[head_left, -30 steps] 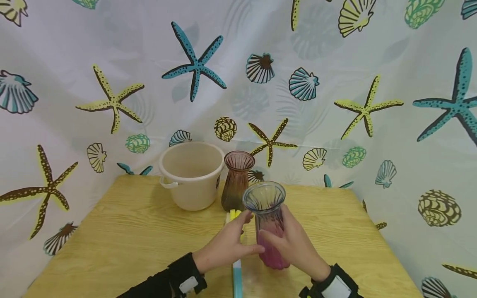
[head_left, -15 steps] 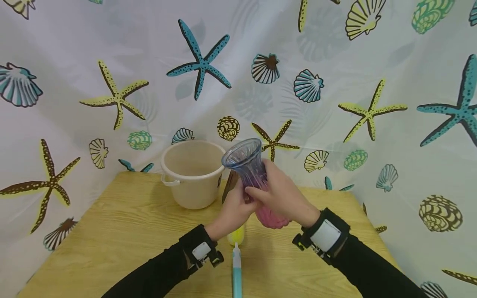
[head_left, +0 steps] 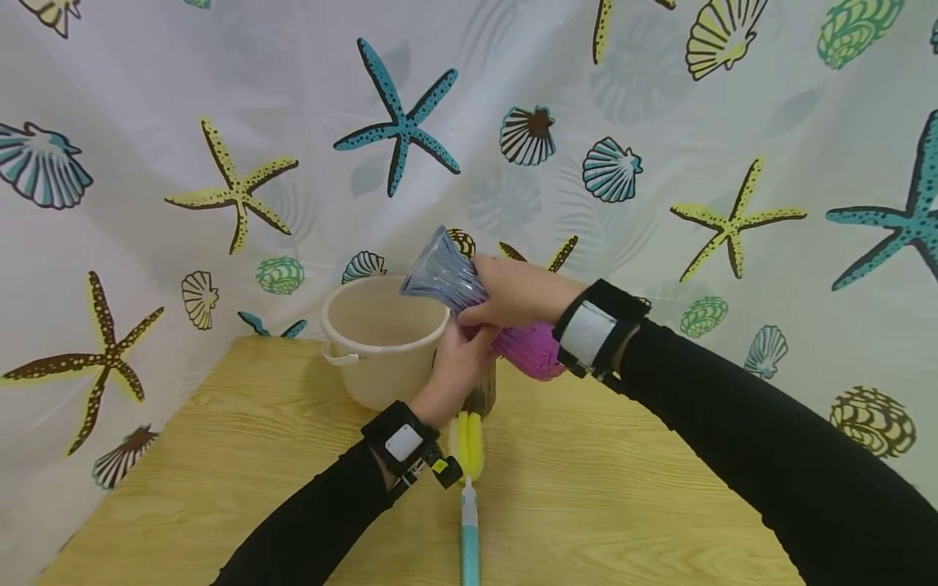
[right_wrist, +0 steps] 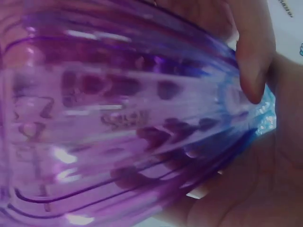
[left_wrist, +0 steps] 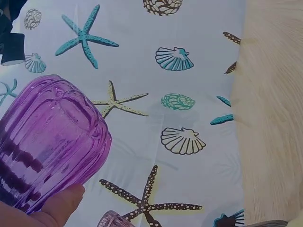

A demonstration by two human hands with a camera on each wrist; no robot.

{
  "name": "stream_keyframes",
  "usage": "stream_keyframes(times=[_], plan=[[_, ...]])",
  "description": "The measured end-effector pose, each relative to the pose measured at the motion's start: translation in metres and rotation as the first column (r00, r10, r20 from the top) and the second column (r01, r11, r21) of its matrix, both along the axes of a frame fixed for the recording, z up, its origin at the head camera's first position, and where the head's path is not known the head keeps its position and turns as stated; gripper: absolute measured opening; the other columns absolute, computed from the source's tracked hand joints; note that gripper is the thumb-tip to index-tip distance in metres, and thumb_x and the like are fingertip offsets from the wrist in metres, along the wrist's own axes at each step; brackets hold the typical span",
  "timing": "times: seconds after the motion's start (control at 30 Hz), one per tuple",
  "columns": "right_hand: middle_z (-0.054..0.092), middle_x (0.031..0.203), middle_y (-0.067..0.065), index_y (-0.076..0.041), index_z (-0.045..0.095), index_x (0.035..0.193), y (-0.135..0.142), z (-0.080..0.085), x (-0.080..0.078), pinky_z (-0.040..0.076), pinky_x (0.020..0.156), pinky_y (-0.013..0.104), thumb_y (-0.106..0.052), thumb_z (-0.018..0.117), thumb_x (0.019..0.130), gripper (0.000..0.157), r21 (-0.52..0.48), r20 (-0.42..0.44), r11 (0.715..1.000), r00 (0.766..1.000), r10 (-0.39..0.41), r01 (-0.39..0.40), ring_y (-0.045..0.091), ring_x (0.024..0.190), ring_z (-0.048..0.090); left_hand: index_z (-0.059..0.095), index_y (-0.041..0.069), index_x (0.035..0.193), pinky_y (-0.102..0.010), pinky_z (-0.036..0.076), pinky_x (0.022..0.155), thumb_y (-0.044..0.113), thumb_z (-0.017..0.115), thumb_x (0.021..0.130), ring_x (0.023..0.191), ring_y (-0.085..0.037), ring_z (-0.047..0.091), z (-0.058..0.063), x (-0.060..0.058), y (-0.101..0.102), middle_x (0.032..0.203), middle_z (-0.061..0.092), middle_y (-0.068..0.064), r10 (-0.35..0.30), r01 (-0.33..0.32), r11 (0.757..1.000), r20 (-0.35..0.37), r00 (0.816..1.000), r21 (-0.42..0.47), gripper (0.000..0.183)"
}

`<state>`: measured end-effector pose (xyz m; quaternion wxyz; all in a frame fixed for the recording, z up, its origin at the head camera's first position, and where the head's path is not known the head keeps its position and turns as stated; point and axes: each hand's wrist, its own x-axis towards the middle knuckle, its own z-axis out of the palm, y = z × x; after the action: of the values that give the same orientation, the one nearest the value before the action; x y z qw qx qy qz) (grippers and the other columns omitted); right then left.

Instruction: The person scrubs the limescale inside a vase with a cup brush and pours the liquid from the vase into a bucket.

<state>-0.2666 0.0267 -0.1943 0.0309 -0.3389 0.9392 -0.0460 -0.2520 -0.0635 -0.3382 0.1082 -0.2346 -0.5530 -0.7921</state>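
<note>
A ribbed glass vase [head_left: 440, 275], blue at its flared mouth and pink-purple at the base, is held in the air by both hands. It lies steeply tilted, mouth to the left and overlapping the bucket's right rim in the head view. My right hand [head_left: 516, 291] grips it around the neck and upper body. From below, my left hand [head_left: 458, 362] holds its middle. In the left wrist view the purple vase base [left_wrist: 61, 132] shows beside a thumb [left_wrist: 64, 205]. Through the clear vase wall [right_wrist: 118, 94], the right wrist view shows dark finger-like shapes.
A cream bucket [head_left: 381, 376] with a side handle stands at the back left of the wooden table [head_left: 220, 472]. Beside it is a brownish vase [head_left: 481, 395], mostly hidden by my hands. In front lies a yellow-headed brush [head_left: 475, 456] with a teal handle. A shell-print curtain [head_left: 293, 89] hangs behind.
Both hands have raised the vase from near upright over the table and tipped it leftward toward the bucket. My right hand has moved up and left with its forearm stretched across.
</note>
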Motion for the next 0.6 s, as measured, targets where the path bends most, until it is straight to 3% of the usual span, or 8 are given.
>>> stream_keyframes(times=[0.13,0.23,0.4,0.6], plan=[[0.058,0.094,0.011,-0.002,0.044,0.114,-0.016,0.012,-0.007,0.052,0.067,0.033,-0.041,0.070,0.084,0.056,0.076,0.050,0.997,0.999,-0.017,0.013,0.020,0.078,0.056,0.040,0.006,0.131,-0.033,0.052,0.086,0.022,0.051,0.100,0.104,-0.022,0.055,0.001,-0.005,-0.002,0.116,0.054,-0.008,-0.009,0.006,0.997,0.040,0.999,0.075,0.037],[0.059,0.093,0.008,-0.004,0.045,0.114,-0.026,0.016,-0.014,0.051,0.069,0.032,-0.045,0.070,0.082,0.058,0.179,0.038,0.984,0.999,-0.023,0.016,0.019,0.077,0.056,0.045,0.005,0.127,-0.030,0.053,0.083,0.026,0.050,0.101,0.098,-0.020,0.057,0.002,-0.008,-0.004,0.110,0.056,-0.005,-0.015,0.007,0.994,0.082,0.996,0.105,0.033],[0.057,0.083,0.005,-0.004,0.055,0.107,-0.043,0.023,-0.019,0.046,0.061,0.028,-0.048,0.070,0.081,0.053,0.362,-0.013,0.931,0.999,-0.052,0.054,0.017,0.071,0.055,0.047,0.011,0.127,-0.031,0.053,0.083,0.033,0.050,0.100,0.096,-0.019,0.057,0.006,-0.011,-0.003,0.108,0.057,-0.004,-0.036,0.009,0.986,0.158,0.987,0.165,0.035],[0.062,0.081,0.003,-0.012,0.070,0.093,-0.062,0.035,-0.006,0.049,0.064,0.029,-0.048,0.074,0.078,0.040,0.456,-0.088,0.878,0.989,-0.115,0.143,0.019,0.073,0.056,0.042,0.014,0.132,-0.040,0.047,0.092,0.042,0.053,0.096,0.108,-0.026,0.056,0.011,-0.015,-0.003,0.120,0.056,-0.012,-0.091,0.025,0.951,0.204,0.975,0.307,0.047]])
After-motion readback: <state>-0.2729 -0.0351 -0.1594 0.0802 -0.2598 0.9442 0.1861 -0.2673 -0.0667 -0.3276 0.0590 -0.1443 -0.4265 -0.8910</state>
